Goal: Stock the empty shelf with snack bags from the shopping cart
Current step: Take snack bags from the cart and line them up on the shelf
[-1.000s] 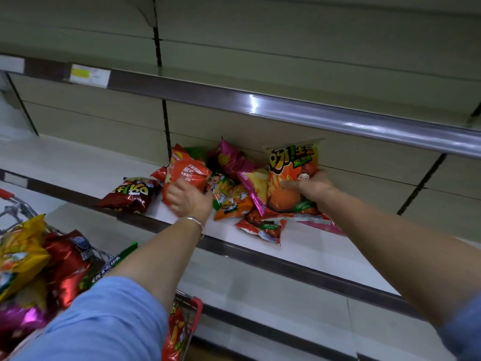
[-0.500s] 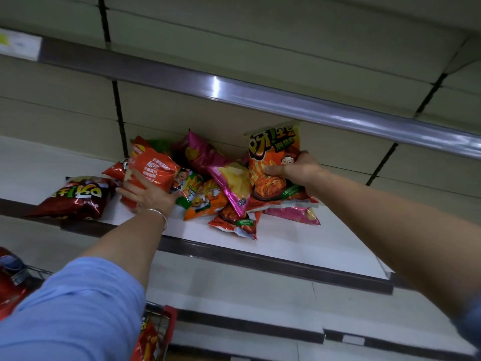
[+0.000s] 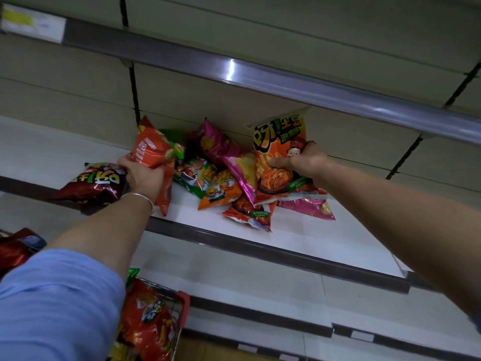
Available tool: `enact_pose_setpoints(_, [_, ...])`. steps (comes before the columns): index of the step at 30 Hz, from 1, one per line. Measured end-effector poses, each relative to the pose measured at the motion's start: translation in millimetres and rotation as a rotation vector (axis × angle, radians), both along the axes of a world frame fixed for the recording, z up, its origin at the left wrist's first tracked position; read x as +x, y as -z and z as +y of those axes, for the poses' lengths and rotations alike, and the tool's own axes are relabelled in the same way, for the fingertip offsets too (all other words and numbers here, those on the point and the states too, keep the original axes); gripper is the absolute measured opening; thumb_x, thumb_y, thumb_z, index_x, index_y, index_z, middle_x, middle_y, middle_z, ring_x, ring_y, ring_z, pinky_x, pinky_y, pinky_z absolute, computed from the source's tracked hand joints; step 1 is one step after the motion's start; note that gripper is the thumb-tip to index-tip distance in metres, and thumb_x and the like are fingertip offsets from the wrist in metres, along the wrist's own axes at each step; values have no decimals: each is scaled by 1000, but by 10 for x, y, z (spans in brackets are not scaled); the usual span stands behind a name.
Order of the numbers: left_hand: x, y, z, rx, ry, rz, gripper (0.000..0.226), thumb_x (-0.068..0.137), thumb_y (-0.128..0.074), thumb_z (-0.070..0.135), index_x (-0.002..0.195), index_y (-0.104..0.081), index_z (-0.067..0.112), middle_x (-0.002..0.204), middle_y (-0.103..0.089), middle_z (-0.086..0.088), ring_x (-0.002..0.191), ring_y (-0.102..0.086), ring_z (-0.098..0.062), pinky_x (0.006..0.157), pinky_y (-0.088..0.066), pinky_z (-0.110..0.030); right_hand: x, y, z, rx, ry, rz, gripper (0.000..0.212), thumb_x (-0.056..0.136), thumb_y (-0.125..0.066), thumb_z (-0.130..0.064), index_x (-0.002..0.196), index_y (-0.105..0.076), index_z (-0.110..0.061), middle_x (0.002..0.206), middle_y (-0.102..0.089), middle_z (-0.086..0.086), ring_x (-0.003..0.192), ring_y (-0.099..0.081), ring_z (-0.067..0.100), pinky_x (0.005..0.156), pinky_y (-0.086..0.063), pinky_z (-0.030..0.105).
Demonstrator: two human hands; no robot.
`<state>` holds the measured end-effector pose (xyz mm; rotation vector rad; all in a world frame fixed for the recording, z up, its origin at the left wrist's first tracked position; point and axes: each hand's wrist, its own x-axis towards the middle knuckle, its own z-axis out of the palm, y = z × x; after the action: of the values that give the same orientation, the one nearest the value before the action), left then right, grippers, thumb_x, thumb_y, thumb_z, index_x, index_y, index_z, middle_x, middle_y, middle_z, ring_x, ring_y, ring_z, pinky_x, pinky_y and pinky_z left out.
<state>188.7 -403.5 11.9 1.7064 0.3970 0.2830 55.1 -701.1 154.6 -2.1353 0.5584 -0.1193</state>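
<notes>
Crinkly foil bags – left hand (image 3: 141, 175) grips orange-red bag (image 3: 152, 155), right hand (image 3: 304, 162) pinches tall orange bag (image 3: 278, 142).

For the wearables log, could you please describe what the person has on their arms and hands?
Both forearms are bare and neither hand wears a glove. The left hand has a thin silver bangle at the wrist, and a light blue sleeve covers that upper arm. The right hand shows no jewellery; a sliver of blue sleeve edge shows at the frame's right border.
</notes>
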Motion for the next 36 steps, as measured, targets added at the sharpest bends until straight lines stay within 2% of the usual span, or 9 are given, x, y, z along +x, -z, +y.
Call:
enact_pose_setpoints(3, [-55, -96, 189, -244, 97, -18, 79, 72, -81, 8, 135, -33, 14, 122, -55, -9, 109, -60, -30, 100, -50, -49, 54, 83, 11, 8, -1, 8, 79, 60, -94, -37, 126, -55, -15, 116, -67, 5, 100, -67, 27, 80, -56, 36])
enact_pose_setpoints(7, [-262, -125, 411, -453, 345, 35, 67, 72, -78, 12, 134, -52, 21, 125, -66, -6, 111, -64, -31, 96, -49, -57, 81, 130, 163, 3, -20, 16, 86, 54, -95, -42, 125, -56, -14, 120, -66, 6, 107, -65, 29, 93, -55, 42])
enact_pose_setpoints(12, [-582, -175, 375, -735, 561, 145, 40, 88, -64, 12, 127, -57, 13, 122, -69, -15, 111, -65, -35, 97, -51, -53, 131, 132, 382, 12, -90, 16, 91, 40, -97, -50, 118, -61, -21, 116, -69, 1, 104, -67, 24, 94, -55, 43])
enact_pose_setpoints(17, [-766, -221, 203, -864, 592, 139, 43, 88, -64, 12, 130, -57, 12, 125, -68, -15, 115, -65, -36, 97, -51, -54, 107, 92, 494, 45, -154, 5, 77, 54, -96, -39, 119, -62, -20, 117, -69, 1, 106, -67, 24, 96, -54, 44])
enact_pose_setpoints(24, [-867, -489, 96, -805, 655, 118, 33, 95, -56, 17, 127, -58, 10, 118, -70, -15, 112, -65, -34, 99, -50, -52, 82, 118, 566, 83, -187, -18, 72, 59, -95, -37, 121, -63, -17, 117, -70, 3, 103, -68, 23, 95, -55, 42])
enact_pose_setpoints(27, [-851, -569, 170, -705, 715, 136, 49, 91, -62, 37, 133, -53, 13, 122, -69, -14, 114, -66, -33, 97, -51, -51, 104, 159, 644, 125, -184, -15, 79, 56, -95, -39, 124, -60, -16, 120, -69, 4, 105, -67, 26, 95, -55, 44])
enact_pose_setpoints(29, [-839, -622, 226, -612, 761, 147, 73, 74, -74, 46, 136, -49, 15, 123, -69, -13, 115, -66, -31, 92, -55, -50, 131, 172, 716, 142, -201, -10, 85, 52, -96, -44, 124, -59, -16, 119, -69, 5, 104, -68, 26, 94, -55, 44])
enact_pose_setpoints(32, [-797, -667, 327, -517, 766, 141, 101, 49, -96, 40, 135, -49, 18, 124, -68, -13, 113, -67, -32, 87, -57, -50, 165, 168, 846, 163, -224, -14, 86, 53, -95, -46, 124, -59, -14, 117, -68, 4, 102, -68, 25, 94, -55, 42])
enact_pose_setpoints(36, [-784, -727, 461, -484, 686, 124, 83, 65, -89, 23, 137, -48, 17, 124, -68, -13, 110, -68, -34, 94, -53, -55, 196, 121, 952, 141, -225, -23, 86, 56, -89, -56, 124, -60, -13, 119, -68, 6, 104, -66, 28, 94, -55, 43])
